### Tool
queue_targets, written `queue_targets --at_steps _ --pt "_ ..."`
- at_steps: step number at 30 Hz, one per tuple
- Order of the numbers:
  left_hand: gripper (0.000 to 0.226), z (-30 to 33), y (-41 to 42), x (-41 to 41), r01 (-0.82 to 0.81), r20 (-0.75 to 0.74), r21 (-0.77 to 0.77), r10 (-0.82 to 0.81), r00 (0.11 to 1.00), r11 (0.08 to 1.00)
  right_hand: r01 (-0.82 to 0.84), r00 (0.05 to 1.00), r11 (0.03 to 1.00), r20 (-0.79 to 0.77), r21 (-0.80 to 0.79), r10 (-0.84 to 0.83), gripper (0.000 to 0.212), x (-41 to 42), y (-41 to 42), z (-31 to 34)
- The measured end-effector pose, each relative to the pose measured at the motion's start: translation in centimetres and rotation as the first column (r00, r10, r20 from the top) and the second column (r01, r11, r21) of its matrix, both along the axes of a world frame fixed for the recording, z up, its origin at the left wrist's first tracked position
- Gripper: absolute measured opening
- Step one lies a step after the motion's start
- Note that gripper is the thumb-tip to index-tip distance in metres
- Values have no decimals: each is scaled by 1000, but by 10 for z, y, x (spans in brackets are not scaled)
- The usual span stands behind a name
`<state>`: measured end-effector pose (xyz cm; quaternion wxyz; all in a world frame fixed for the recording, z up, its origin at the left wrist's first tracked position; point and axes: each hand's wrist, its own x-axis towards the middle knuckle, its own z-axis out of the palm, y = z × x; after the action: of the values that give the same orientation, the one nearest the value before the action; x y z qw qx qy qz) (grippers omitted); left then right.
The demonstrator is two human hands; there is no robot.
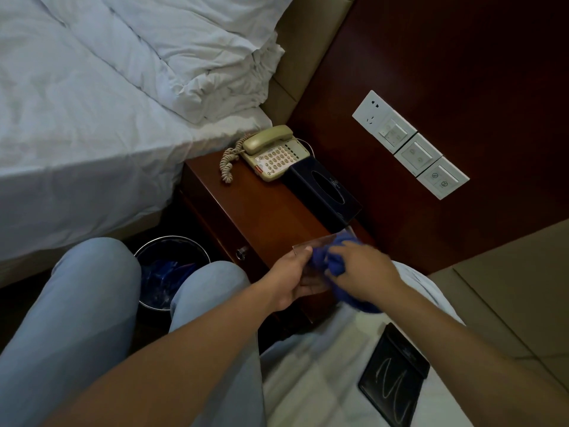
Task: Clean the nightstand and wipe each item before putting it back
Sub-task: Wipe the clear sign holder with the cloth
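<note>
Left hand (291,280) pinching clear plate (320,243), right hand (358,268) clutching blue cloth (331,260) — hard rubbing could slip plate onto nightstand (261,208).

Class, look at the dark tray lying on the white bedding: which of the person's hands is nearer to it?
Right. The right hand, gripping the blue cloth, is above the dark tray; the left hand is farther off, up and leftward.

Your left hand (289,277) forward over knees, palm turned inward, thumb on top, fingers curled in pinch grip. Your right hand (358,266) just beside it, knuckles up, fingers bunched closed. Both forearms bare, converging.
</note>
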<state>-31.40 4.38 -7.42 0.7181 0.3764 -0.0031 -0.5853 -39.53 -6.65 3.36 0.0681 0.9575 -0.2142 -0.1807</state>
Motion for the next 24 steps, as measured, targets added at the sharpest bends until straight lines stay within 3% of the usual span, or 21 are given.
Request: queue_targets --at_steps 3,7,9,12,18,22,24 --pt "29 5 5 -3 76 11 -65 -76 997 995 141 990 989 25 -48 -140 16 5 -16 6" --pt "38 3 6 -1 139 44 -82 -136 990 987 -19 1000 998 -5 58 20 31 8 12 -1" --pt "48 5 8 0 152 47 -85 -149 988 985 4 1000 997 -26 80 -2 37 12 5 4" --pt "59 7 11 -1 190 75 -119 -182 980 974 102 995 994 21 -42 -102 43 18 -11 8" --pt "43 2 7 -3 200 199 -61 -185 962 978 -3 1000 1000 8 5 3 44 29 26 -6" --pt "65 0 10 -2 284 170 -93 -266 949 954 168 986 984 33 -55 -166 33 31 -5 8" --pt "64 3 12 -3 293 208 -67 -274 939 954 170 984 985 51 -37 -168 32 30 4 6"
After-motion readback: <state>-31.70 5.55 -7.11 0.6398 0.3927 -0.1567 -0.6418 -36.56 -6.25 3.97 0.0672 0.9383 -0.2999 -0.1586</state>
